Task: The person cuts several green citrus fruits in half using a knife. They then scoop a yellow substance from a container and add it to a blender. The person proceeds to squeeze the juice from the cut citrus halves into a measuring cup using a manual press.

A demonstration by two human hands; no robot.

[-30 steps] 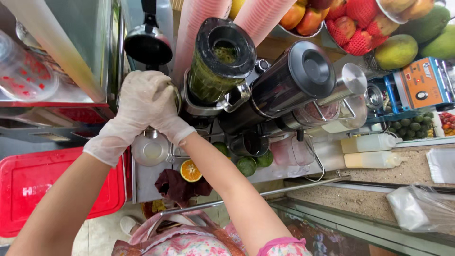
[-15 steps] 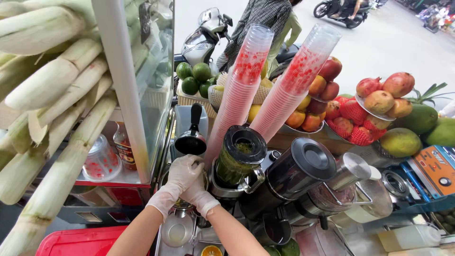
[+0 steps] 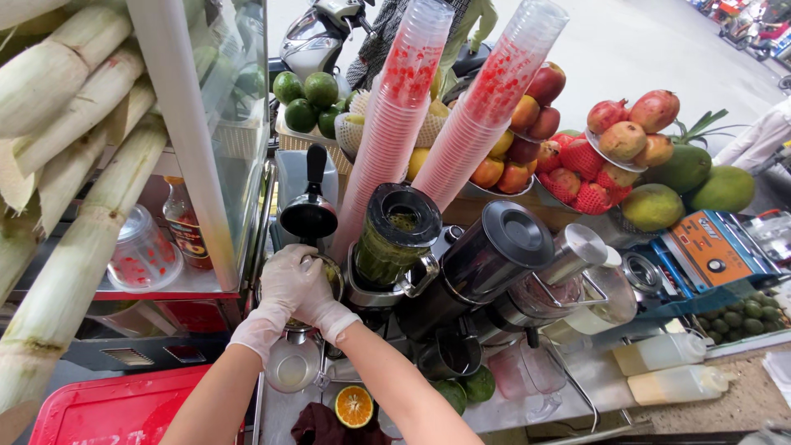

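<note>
Largest first: sugarcane stalks (image 3: 58, 165) fill 9 to 11 o'clock, beside a glass-sided cabinet (image 3: 222, 124). Red bin (image 3: 115, 408) at 7 o'clock. Two slanted stacks of plastic cups (image 3: 395, 107) run up to 12 o'clock, with the fruit pile (image 3: 651, 156) at 1 to 2.

Centre of the counter (image 3: 527, 412): blender jug (image 3: 398, 231) with green contents, lid on. Just beside it at 3 o'clock is a dark jug with a black lid (image 3: 503, 247), then a steel jug (image 3: 577, 255).

Work is at the manual citrus press (image 3: 309, 216), just at 9 o'clock of the blender. Its black cone is raised above our hands.

Left hand (image 3: 276, 284) and right hand (image 3: 325, 311), both gloved, are stacked on the press bowl. Both grips are closed down around something there, probably a citrus half. It's hidden under the gloves, so we can't tell for sure.

A clear cup (image 3: 292, 367) sits directly under the press at 6 o'clock, with pale liquid in it. A cut orange half (image 3: 354, 406) lies face up further towards 6, apart from the hands. Limes (image 3: 461, 387) are near it, at its 3 o'clock.

Our read: seating or holding fruit in the press, squeeze stage. Any next move needs one hand freed for the lever, fruit centred under the cone, and the cup kept in line below.
</note>
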